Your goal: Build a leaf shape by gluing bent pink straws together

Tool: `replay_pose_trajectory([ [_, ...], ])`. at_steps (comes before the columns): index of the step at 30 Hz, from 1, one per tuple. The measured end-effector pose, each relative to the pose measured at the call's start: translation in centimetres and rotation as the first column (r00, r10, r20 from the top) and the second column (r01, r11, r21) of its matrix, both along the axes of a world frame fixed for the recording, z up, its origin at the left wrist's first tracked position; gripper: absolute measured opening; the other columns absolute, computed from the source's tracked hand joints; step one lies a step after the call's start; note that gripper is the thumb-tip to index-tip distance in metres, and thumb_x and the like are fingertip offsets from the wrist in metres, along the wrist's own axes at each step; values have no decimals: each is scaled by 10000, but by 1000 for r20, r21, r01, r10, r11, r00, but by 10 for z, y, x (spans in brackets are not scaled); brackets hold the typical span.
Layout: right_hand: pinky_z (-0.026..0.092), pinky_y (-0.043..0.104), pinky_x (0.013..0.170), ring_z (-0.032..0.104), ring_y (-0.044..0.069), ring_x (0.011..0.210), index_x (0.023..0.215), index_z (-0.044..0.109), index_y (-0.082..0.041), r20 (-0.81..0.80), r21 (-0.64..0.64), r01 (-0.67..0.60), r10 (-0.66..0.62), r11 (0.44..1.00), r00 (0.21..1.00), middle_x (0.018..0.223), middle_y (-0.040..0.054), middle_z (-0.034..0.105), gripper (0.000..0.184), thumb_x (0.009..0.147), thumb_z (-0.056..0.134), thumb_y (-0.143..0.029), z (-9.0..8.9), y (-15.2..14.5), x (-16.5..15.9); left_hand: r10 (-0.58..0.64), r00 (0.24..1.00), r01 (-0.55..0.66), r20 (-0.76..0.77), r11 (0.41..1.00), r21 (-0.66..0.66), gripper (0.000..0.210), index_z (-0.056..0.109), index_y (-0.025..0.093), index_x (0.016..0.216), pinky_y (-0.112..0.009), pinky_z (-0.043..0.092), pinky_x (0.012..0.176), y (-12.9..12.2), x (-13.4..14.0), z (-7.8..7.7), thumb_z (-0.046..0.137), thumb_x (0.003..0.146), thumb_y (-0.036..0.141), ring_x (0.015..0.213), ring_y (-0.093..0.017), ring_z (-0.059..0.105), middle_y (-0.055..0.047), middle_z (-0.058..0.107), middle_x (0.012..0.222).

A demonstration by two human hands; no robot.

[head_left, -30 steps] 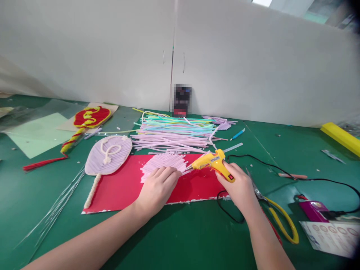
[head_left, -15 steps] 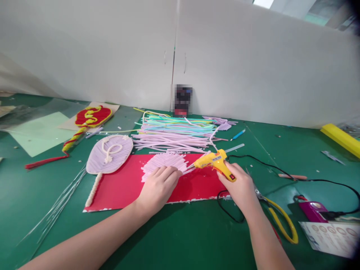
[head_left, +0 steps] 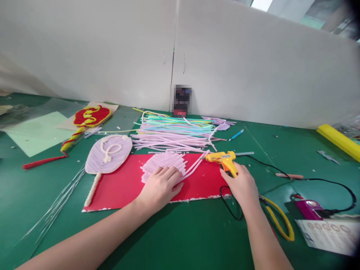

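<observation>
My left hand (head_left: 161,185) lies over the lower right part of a pale lilac panel of pipe cleaners (head_left: 161,160), fingers resting on it and thumb out to the side. Two long lilac pipe cleaners (head_left: 194,165) run from beside its fingertips towards the upper right. The underside of that hand is hidden. My right hand (head_left: 240,185) grips the handle of a yellow hot glue gun (head_left: 221,157); its nozzle points left, near the upper ends of those pipe cleaners. A clear glue stick (head_left: 244,153) sticks out of the back. Beneath the panel is a red board (head_left: 120,191).
Behind the board lies a pile of pipe cleaners (head_left: 174,131). A lilac fan (head_left: 94,159) overlaps the board's left end; a red and yellow fan (head_left: 97,119) lies farther back. Yellow-handled scissors (head_left: 284,221), a black cord (head_left: 334,181) and a purple power box (head_left: 308,208) are at right.
The glue gun has moved right, away from the panel, and turned more level. My left thumb has come away from the fingers, and the hand has settled lower over the panel.
</observation>
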State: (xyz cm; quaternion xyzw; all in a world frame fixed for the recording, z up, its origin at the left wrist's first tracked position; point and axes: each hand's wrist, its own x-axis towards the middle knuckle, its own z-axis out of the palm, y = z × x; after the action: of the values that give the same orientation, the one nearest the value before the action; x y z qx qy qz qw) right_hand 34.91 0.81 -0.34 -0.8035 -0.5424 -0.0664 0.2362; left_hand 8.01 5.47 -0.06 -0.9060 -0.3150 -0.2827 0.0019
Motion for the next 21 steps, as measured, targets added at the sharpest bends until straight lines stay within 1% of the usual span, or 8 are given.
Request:
replay_pose_trajectory([
  [3,405,323,565,546,240,702,966,663,-182,16,-10,86,-86,996,996,772,76,575,388,775,570,-506,-6,-2,8,-2,1000,2,-10,1000,-30,170,609,172,881,-294,449,678,0,1,-1,535,881,325,722,-169,583,-42,637,821],
  [7,419,374,611,523,258,737,1017,666,-175,122,197,69,-94,978,988,847,117,582,473,779,559,-568,-6,-4,13,-1,1000,0,-6,998,-63,138,604,174,876,-286,461,683,1,1,-2,480,906,227,726,-159,583,-34,636,822],
  [9,438,398,667,532,251,762,1024,672,-171,127,301,25,-66,953,990,906,128,591,424,809,558,-518,-2,-2,8,12,1000,-13,-8,996,-85,136,606,175,881,-288,469,695,2,1,-3,474,902,199,738,-159,586,-32,636,829],
  [12,465,376,760,560,220,799,976,693,-179,69,338,-165,150,926,986,884,96,602,280,873,527,-379,4,2,-10,23,1000,-24,-11,992,-121,122,615,177,873,-297,480,701,4,3,-4,495,887,199,753,-167,587,-33,631,831],
  [14,478,346,793,578,203,839,1002,692,-207,15,263,-318,326,911,945,874,69,602,237,896,506,-310,4,5,-27,22,1000,-24,-15,989,-145,118,623,182,872,-302,484,703,5,3,-5,506,875,188,760,-170,588,-32,630,837],
  [16,485,325,816,585,193,855,1063,680,-206,-35,193,-438,452,878,891,884,64,598,245,901,507,-269,1,6,-44,24,999,-28,-22,985,-171,120,630,186,877,-302,485,712,5,4,-4,512,863,173,770,-170,592,-32,632,844],
  [18,490,308,818,586,191,872,1131,657,-198,-69,145,-519,532,842,844,888,68,596,277,908,498,-238,-3,7,-56,29,999,-34,-29,980,-198,117,632,188,874,-298,483,721,5,4,-3,522,847,158,777,-169,596,-30,636,845],
  [21,490,306,817,582,193,872,1190,629,-224,-85,86,-556,562,827,823,882,63,594,309,911,498,-226,-6,8,-63,28,999,-34,-29,972,-232,113,633,189,859,-295,482,727,6,4,-2,541,820,138,780,-170,600,-27,639,838],
])
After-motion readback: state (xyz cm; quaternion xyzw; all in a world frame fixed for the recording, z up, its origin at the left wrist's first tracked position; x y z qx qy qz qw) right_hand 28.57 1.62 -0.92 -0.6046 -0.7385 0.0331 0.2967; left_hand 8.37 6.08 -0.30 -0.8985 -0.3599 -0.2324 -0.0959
